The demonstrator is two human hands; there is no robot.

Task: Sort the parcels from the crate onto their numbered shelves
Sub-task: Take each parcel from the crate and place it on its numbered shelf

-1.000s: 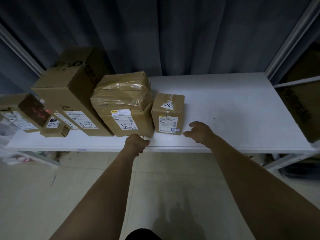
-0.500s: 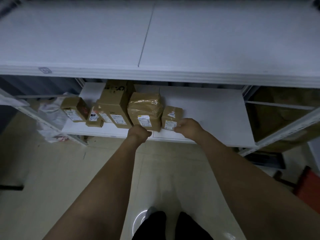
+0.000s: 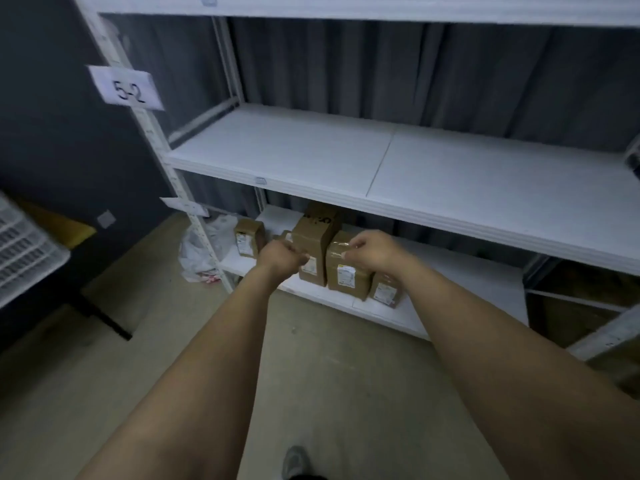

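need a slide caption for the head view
Left hand and right hand raised before parcels lined on the bottom shelf; tag reads 5-2

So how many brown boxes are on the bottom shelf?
5. One box at the left end, a tiny one peeking out by the left hand, the tall box, the taped box behind the right hand, a small box rightmost. The hands may hide more.

Plastic bag (image 3: 199,252) on floor (image 3: 329,358); grey curtain (image 3: 381,71) behind.

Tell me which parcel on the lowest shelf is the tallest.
The box with black handwriting on its top, just left of the tape-wrapped parcel; its top rises clearly above every other parcel in the row.
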